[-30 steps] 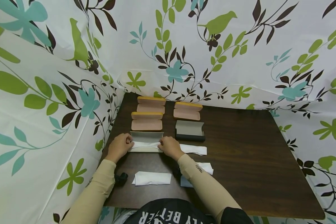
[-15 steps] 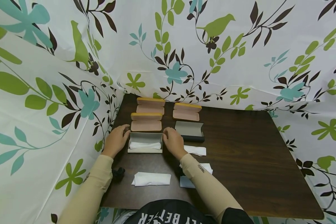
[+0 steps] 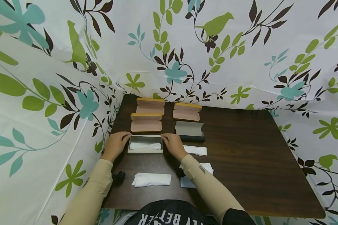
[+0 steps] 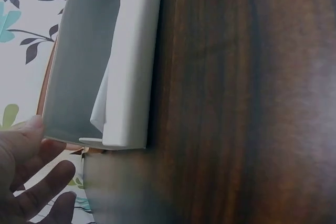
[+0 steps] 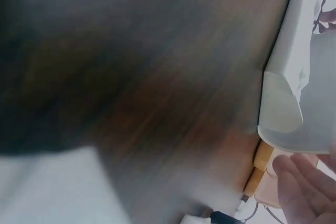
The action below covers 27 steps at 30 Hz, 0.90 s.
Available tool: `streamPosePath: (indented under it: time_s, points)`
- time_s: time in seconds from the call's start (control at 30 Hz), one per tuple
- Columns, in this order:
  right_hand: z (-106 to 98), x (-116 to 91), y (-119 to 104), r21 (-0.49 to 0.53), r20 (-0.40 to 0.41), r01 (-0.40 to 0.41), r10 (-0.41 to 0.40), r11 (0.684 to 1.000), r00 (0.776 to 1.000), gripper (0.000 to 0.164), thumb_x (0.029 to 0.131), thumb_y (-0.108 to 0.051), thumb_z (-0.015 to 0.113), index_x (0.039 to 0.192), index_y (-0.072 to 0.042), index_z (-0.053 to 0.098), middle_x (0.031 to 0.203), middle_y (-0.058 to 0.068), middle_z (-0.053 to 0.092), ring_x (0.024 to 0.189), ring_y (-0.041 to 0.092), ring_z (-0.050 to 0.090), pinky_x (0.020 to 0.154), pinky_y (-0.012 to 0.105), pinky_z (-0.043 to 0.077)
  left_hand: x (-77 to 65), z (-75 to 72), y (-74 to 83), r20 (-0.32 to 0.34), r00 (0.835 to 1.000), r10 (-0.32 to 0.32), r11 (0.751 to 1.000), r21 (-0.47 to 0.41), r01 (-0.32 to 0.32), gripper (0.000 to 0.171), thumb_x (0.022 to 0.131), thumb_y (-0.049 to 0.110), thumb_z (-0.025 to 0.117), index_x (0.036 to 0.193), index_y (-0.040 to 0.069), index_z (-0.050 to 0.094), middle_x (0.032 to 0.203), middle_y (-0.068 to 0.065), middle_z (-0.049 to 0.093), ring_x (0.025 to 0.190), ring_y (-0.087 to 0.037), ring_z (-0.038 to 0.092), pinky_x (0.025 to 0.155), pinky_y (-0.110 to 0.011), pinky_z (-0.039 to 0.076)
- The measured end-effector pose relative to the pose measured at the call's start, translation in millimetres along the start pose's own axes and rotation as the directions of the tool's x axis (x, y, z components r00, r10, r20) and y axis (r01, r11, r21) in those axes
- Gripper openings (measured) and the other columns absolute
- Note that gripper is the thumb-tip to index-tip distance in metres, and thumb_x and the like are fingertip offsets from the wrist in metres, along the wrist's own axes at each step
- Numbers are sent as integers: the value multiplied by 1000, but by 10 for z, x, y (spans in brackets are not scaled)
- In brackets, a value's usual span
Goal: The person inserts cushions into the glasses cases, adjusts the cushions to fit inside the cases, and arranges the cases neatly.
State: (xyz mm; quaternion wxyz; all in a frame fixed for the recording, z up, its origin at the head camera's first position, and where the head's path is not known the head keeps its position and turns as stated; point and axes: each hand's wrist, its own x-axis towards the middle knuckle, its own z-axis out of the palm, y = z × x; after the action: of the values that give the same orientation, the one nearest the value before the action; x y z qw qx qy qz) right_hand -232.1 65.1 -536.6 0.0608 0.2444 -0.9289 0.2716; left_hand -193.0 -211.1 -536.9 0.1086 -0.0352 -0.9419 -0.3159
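A cream glasses case (image 3: 145,152) with a grey lining stands with its lid raised on the dark table, and a folded white cloth (image 3: 145,146) lies inside it. My left hand (image 3: 115,144) pinches the lid's left corner between thumb and fingers; in the left wrist view the grey inside of the lid (image 4: 81,72) faces the camera. At the lid's right corner, my right hand (image 3: 174,144) pinches the edge, its fingers (image 5: 299,187) reaching behind the lid in the right wrist view.
Behind stand several yellow cases (image 3: 146,126) with pink linings, lids up. A dark case (image 3: 190,137) with a grey lining sits to the right. White cloths (image 3: 151,179) lie in front and beside the right forearm, with a bluish cloth (image 3: 187,182) near them.
Both hands have let go of the white cloth, which now lies within the case, and moved to the lid's upper corners. The lid has tilted forward.
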Motion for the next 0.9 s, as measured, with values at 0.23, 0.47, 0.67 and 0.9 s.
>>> streamPosePath:
  time_s: [0.23,0.47,0.67,0.9]
  points:
    - [-54,-51,-28,16,41,24,-25,1000,999,21,94,-16,63,111,-7,72,112,8,71,99,20,69,85,31,56,-69,-9,-71,17,1000,0,998,-59,1,16,92,19,67,104,12,74,112,-11,69,103,-33,64,88,-51,51]
    - [-84,-76,-37,57,96,-28,22,998,995,21,95,-18,62,112,-9,71,109,6,71,89,16,69,78,30,57,-62,-35,-64,90,996,-26,998,-51,31,19,93,23,65,107,13,73,111,-12,71,101,-34,66,86,-53,52]
    - [-102,-99,-36,99,148,-59,44,993,988,27,97,-20,59,120,-7,67,100,8,71,71,16,63,68,28,54,-103,-72,-58,118,993,-3,999,-47,8,22,94,22,64,112,11,72,116,-13,69,106,-35,64,90,-53,50]
    - [-80,-196,-62,169,141,-70,46,983,989,36,97,-13,59,129,1,59,130,15,60,115,24,61,94,35,52,-281,-40,-32,145,989,-15,991,-133,35,40,98,25,59,134,7,58,131,-16,58,117,-39,57,95,-58,46]
